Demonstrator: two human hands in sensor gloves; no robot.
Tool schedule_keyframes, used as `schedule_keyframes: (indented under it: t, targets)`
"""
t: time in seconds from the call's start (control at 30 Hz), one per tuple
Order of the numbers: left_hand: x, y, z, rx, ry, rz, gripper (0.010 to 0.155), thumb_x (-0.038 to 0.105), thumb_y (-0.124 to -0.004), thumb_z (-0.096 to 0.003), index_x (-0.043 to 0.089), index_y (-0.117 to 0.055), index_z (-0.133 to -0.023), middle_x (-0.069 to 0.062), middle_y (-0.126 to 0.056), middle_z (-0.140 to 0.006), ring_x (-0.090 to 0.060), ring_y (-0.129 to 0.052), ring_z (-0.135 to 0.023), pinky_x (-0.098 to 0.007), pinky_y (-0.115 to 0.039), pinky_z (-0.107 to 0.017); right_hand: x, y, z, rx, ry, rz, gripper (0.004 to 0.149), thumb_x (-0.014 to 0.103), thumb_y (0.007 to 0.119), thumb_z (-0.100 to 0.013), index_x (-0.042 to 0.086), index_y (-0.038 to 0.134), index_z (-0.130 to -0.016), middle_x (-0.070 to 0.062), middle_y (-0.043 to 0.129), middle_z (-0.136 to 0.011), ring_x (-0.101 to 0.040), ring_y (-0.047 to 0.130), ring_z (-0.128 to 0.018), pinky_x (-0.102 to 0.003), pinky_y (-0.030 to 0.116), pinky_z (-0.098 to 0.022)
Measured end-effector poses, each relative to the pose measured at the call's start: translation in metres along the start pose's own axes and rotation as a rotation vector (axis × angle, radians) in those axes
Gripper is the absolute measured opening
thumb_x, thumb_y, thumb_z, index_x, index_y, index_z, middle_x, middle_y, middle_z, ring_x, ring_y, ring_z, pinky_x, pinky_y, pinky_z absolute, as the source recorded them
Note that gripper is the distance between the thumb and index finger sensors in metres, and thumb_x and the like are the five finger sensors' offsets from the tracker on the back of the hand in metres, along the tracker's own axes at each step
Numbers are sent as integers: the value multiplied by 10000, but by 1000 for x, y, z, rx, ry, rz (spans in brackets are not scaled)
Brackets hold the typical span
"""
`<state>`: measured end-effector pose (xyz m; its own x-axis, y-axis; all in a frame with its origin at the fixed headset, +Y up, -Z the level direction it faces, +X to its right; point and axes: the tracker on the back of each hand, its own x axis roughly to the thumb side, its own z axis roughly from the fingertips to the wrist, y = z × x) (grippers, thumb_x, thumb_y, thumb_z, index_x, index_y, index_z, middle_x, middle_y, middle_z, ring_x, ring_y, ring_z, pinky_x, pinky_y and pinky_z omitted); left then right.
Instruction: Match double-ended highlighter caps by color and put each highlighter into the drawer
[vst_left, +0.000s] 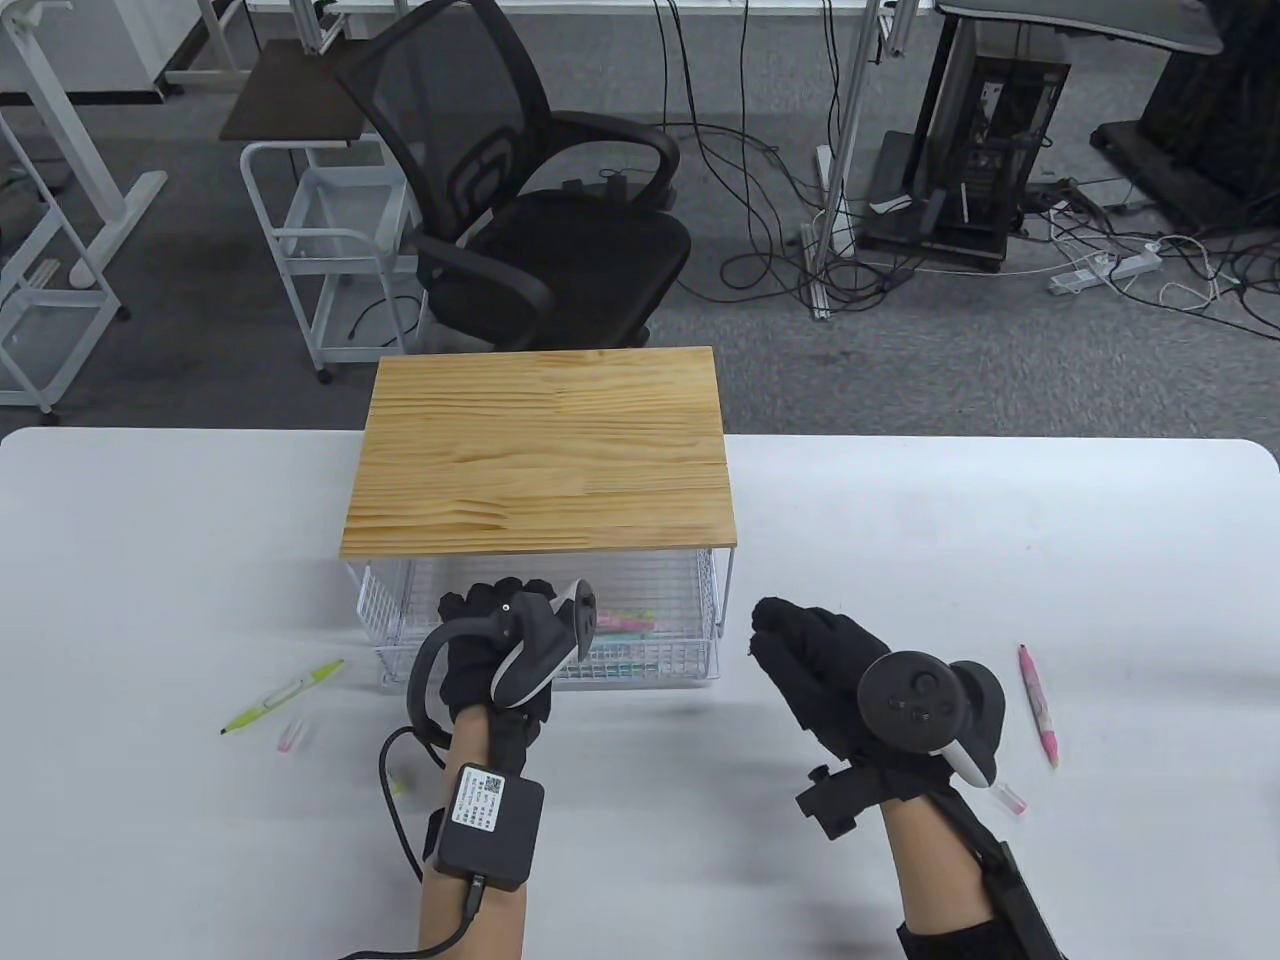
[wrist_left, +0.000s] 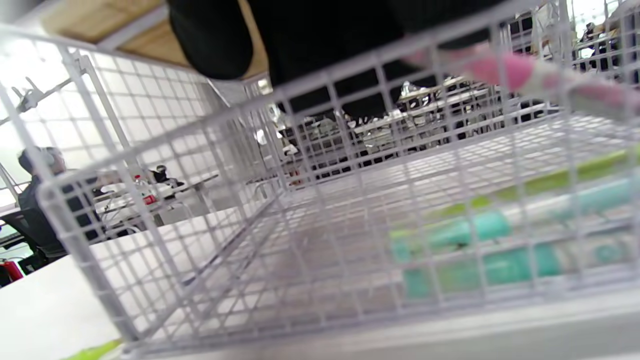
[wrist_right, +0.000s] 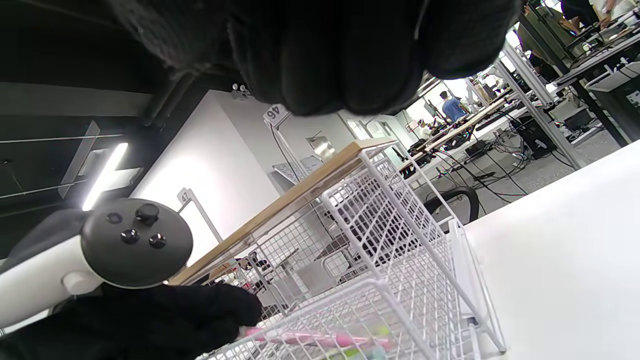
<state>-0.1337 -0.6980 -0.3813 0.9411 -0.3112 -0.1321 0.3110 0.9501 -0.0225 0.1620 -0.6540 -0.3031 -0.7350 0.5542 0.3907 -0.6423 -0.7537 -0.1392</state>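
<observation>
Table view: white table (vst_left: 150, 560), grey carpet behind with a black mesh chair (vst_left: 530, 210) and loose cables. Wire drawer (vst_left: 690, 610) stands pulled out under its wooden top (vst_left: 540, 450). Left hand (vst_left: 495, 650) holds a pink highlighter (wrist_right: 320, 339) over the drawer. Right hand (vst_left: 830, 665) hovers, fingers straight, empty. Green highlighter (vst_left: 283, 696) lies at left, another pink highlighter (vst_left: 1038, 705) at right.

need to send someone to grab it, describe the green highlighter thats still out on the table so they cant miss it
Start from the wood-topped wire drawer unit in the middle of the white table, then look to the left of its pulled-out drawer. The green highlighter lies slantwise there, beyond the left hand. It is the only yellow-green pen out on the table; the other loose pen is pink and lies far right.
</observation>
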Motion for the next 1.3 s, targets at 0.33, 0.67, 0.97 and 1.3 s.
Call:
schedule_keyframes:
  t: [0.33, 0.67, 0.97, 1.3]
  targets:
    - [-26, 24, 55, 193, -193, 193, 622, 514, -618, -539, 408, -449, -1129, 58, -605, -1231, -241, -601, -1167, -578, -484, -868, -2, 13, -3, 52, -1, 84, 509, 490, 647, -600, 203, 728, -1012, -83, 868, -846, -297, 896, -696, -565, 712, -638]
    - [-65, 25, 83, 186, -232, 349, 673, 557, -623, -535, 386, -424, -1155, 26, -559, -1264, -267, -542, -1191, -569, -462, -877, -12, 10, -4, 76, 35, 252, 526, 487, 647, -601, 213, 693, -1048, -95, 840, -948, -322, 890, -801, -565, 703, -667]
    - [-84, 29, 79, 195, -245, 508, 670, 561, -626, -538, 382, -438, -1156, 13, -556, -1267, -282, -532, -1193, -571, -456, -877, -62, -14, -2, 88, 260, 345, 621, 496, 671, -599, 200, 568, -1135, -134, 697, -1125, -403, 745, -1011, -604, 652, -710]
    - [-85, 30, 79, 209, -254, 527, 670, 564, -627, -537, 384, -441, -1155, 12, -558, -1267, -283, -536, -1194, -579, -458, -876, -128, -27, 13, 130, 565, 450, 743, 492, 722, -581, 163, 436, -1182, -192, 549, -1209, -494, 571, -1091, -651, 571, -740]
